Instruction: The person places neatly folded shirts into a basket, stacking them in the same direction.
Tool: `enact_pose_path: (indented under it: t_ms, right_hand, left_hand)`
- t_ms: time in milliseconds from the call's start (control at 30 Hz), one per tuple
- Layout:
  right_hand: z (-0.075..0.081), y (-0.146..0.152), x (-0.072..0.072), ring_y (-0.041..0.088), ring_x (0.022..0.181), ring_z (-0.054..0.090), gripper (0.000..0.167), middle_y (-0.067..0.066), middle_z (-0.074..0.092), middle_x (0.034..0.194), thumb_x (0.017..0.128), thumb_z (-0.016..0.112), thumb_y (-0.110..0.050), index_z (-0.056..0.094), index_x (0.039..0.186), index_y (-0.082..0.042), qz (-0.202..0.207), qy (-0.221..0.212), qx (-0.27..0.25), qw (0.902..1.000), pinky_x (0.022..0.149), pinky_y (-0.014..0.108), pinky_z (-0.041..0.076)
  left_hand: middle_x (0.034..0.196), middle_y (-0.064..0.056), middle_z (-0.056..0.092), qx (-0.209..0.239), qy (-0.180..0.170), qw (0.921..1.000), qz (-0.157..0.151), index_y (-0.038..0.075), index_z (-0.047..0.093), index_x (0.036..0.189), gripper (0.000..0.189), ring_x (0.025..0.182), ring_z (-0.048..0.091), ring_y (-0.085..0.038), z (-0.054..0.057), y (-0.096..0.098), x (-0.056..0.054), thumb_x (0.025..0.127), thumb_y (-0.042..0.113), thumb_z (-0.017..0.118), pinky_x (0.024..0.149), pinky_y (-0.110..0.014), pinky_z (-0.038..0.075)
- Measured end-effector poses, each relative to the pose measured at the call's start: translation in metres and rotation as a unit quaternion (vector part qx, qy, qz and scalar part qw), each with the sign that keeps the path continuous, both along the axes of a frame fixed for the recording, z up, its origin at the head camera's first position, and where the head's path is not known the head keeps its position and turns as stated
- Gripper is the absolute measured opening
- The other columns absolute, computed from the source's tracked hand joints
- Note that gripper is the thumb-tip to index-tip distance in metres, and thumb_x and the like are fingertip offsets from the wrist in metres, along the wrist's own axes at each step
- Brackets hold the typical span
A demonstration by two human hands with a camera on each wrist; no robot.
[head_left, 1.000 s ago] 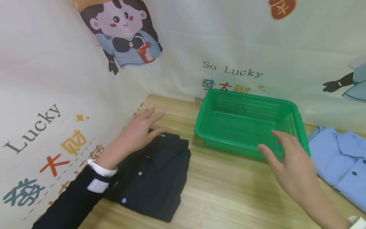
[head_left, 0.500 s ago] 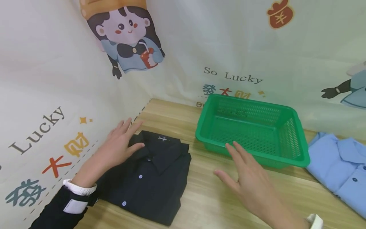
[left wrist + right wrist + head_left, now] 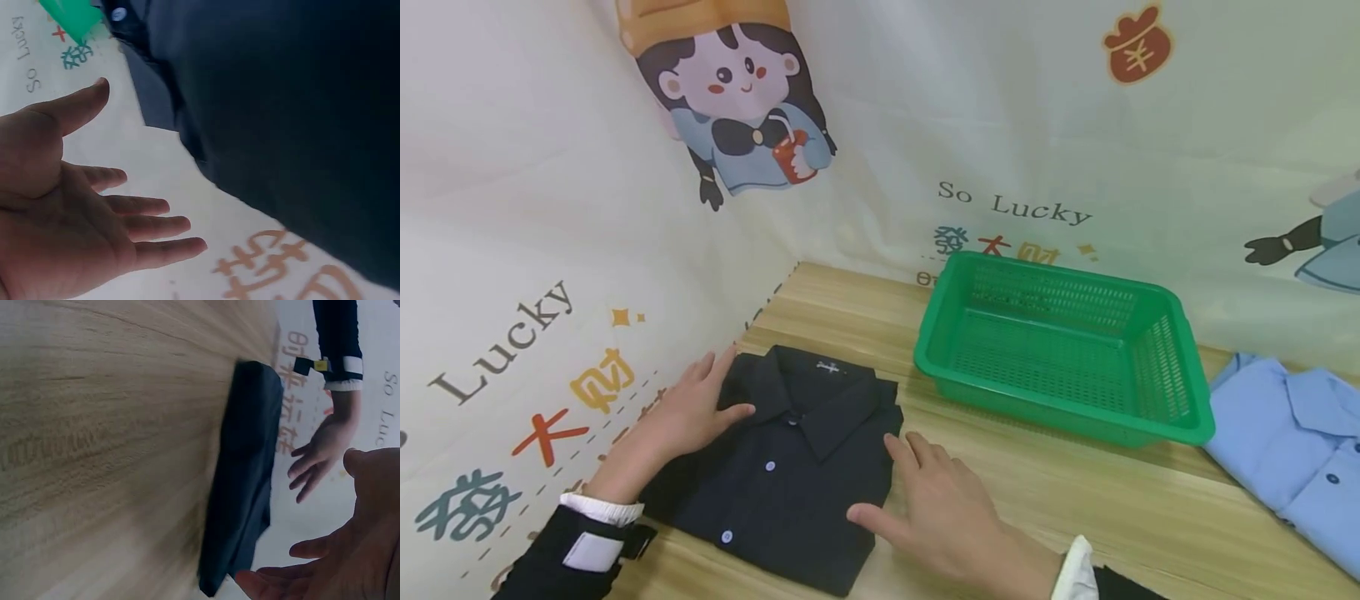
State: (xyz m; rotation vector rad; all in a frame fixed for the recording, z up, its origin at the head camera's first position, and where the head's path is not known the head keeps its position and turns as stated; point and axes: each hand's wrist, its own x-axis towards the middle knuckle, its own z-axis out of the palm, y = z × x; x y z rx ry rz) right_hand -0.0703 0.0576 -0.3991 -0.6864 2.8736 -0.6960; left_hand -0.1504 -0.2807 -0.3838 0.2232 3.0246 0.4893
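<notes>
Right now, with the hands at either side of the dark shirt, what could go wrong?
The dark shirt is folded, so lifting it by its sides might let layers slip. The left hand is near the collar and could rumple it. If the shirt goes toward the green basket, its raised rim might catch the fabric.

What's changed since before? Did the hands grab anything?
The right hand moved left, from near the green basket toward the dark shirt. The left hand moved left and nearer the person. Neither took hold of anything. Basket, dark shirt and blue shirt stayed put.
</notes>
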Motion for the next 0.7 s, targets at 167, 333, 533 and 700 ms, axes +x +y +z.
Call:
enact_pose_path:
  t_ms: [167, 333, 533, 700]
  right_hand:
    - [-0.009, -0.014, -0.006, 0.042, 0.123, 0.059, 0.096, 0.026, 0.055, 0.140, 0.092, 0.056, -0.075, 0.048, 0.151, 0.001, -0.005, -0.026, -0.001, 0.9996, 0.095, 0.055, 0.052]
    - [-0.017, -0.021, -0.013, 0.041, 0.113, 0.064, 0.099, 0.030, 0.055, 0.135, 0.091, 0.060, -0.073, 0.046, 0.149, 0.006, -0.021, -0.058, -0.024, 0.9978, 0.091, 0.052, 0.055]
    - [-0.026, -0.026, -0.019, 0.034, 0.093, 0.067, 0.098, 0.033, 0.054, 0.125, 0.092, 0.070, -0.061, 0.040, 0.148, 0.013, -0.031, -0.069, -0.063, 0.9952, 0.080, 0.046, 0.058]
    - [-0.029, -0.030, -0.022, 0.039, 0.103, 0.065, 0.091, 0.036, 0.053, 0.125, 0.093, 0.077, -0.044, 0.037, 0.147, 0.016, -0.056, -0.079, -0.096, 0.9907, 0.087, 0.049, 0.057]
  left_hand:
    - [0.154, -0.049, 0.019, 0.018, -0.031, 0.9989, 0.030, -0.008, 0.016, 0.160, 0.094, 0.140, 0.023, -0.066, -0.008, -0.010, 0.002, 0.097, 0.034, 0.073, 0.107, -0.077, 0.029]
    - [0.152, -0.051, 0.017, 0.003, -0.055, 0.9967, 0.060, -0.014, 0.011, 0.157, 0.097, 0.138, 0.024, -0.068, -0.015, -0.021, 0.003, 0.096, 0.030, 0.073, 0.107, -0.075, 0.030]
    - [0.151, -0.050, 0.022, 0.008, -0.065, 0.9950, 0.076, -0.017, 0.011, 0.156, 0.095, 0.136, 0.030, -0.066, -0.024, -0.025, 0.000, 0.098, 0.030, 0.070, 0.106, -0.074, 0.033]
    - [0.148, -0.050, 0.027, 0.006, -0.077, 0.9925, 0.094, -0.019, 0.013, 0.154, 0.091, 0.135, 0.033, -0.065, -0.026, -0.024, -0.005, 0.100, 0.030, 0.067, 0.107, -0.071, 0.034]
